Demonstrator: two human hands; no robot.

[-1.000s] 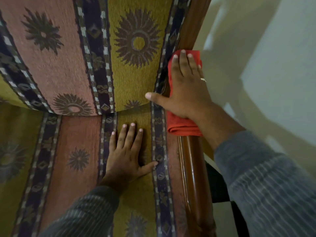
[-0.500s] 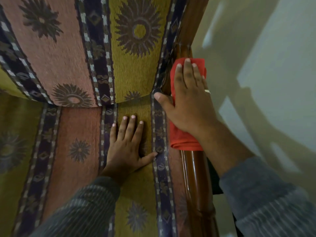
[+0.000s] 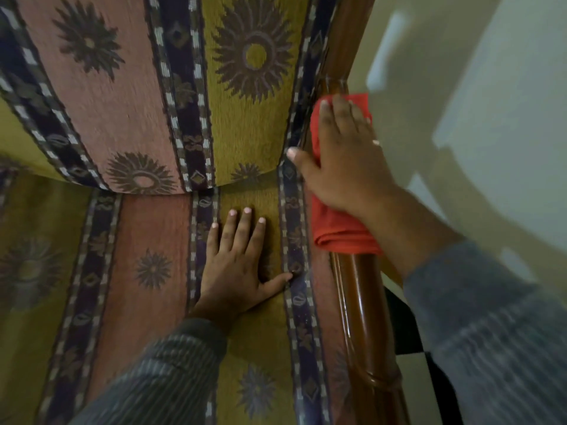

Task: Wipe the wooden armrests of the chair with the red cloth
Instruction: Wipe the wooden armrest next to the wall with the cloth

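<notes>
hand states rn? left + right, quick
Left hand: open, flat on the seat cushion, holding nothing.
Right hand: spread over the red cloth, pressing it onto the wooden armrest, thumb hooked on the inner side.

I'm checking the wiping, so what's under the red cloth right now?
The red cloth lies draped over the wooden armrest, pressed down by the right hand. The wood beneath the cloth is covered, so its state cannot be seen.

Upholstery is pretty loud: the seat cushion [image 3: 147, 259] and the backrest [image 3: 122, 87] both have pink, mustard and navy stripes with sunflower-ish medallions. Off to the right there's a pale wall [image 3: 506, 102] with soft shadows on it.
</notes>
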